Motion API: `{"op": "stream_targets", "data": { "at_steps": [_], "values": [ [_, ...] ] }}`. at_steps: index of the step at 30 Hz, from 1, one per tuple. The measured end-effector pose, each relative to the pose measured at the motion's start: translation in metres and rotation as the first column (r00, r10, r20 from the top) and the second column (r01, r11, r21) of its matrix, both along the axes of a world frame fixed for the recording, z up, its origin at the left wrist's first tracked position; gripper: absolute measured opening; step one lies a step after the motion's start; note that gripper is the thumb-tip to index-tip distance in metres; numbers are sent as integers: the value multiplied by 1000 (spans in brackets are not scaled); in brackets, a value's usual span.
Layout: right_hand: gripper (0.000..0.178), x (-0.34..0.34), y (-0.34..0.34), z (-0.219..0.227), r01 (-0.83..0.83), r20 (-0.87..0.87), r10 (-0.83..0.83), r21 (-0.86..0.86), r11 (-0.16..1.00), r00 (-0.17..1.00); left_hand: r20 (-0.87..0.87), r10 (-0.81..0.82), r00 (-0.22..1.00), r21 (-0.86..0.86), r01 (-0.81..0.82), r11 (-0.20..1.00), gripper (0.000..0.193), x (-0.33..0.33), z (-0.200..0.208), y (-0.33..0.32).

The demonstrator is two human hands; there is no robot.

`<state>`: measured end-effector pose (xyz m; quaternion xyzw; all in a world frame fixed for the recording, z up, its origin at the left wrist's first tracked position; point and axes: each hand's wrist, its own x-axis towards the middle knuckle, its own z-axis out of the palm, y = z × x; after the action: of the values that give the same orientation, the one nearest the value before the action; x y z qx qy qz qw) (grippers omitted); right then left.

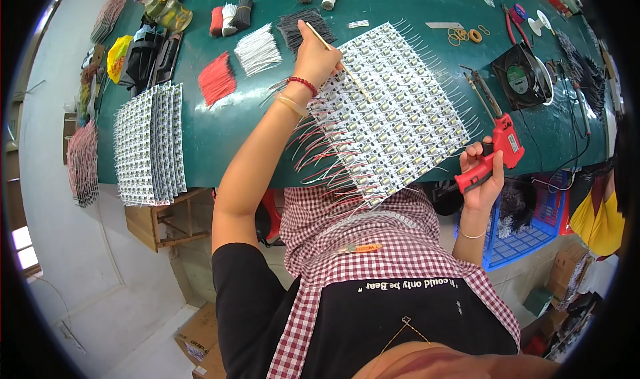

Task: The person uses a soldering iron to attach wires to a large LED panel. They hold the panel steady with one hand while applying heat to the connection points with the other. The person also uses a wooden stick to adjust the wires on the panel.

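In front of me on the green table lies a white panel of small circuit boards [407,119], set at a slant. Red and dark wires [320,149] stick out along its left edge, and thin wire ends line its right edge. My left hand [317,60] is closed around a thin wooden stick [320,38], whose lower end points down onto the panel. Gripped in my right hand [481,182] at the panel's lower right corner is a red soldering gun [511,147]. Its metal tip points up and left, apart from the boards.
Left of the panel lie red wires [217,79], white wires [258,50] and black wires [293,34]. Stacked panels [148,149] sit at the left edge. A black fan [521,78] and pliers [517,29] are on the right, above a blue crate [520,242].
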<state>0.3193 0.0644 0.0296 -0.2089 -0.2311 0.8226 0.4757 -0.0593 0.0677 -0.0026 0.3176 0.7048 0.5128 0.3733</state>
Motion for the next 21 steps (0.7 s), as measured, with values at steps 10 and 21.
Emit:
{"op": "stream_targets", "data": {
  "at_steps": [10, 21],
  "values": [
    [36, 4, 0, 0, 8, -14, -8, 4, 1000, 1000, 102, -35, 994, 31, 32, 999, 90, -7, -10, 4],
    [37, 5, -1, 1, 12, -8, -12, 3, 1000, 1000, 103, -19, 994, 53, 14, 999, 81, -3, -4, 4]
  ]
}}
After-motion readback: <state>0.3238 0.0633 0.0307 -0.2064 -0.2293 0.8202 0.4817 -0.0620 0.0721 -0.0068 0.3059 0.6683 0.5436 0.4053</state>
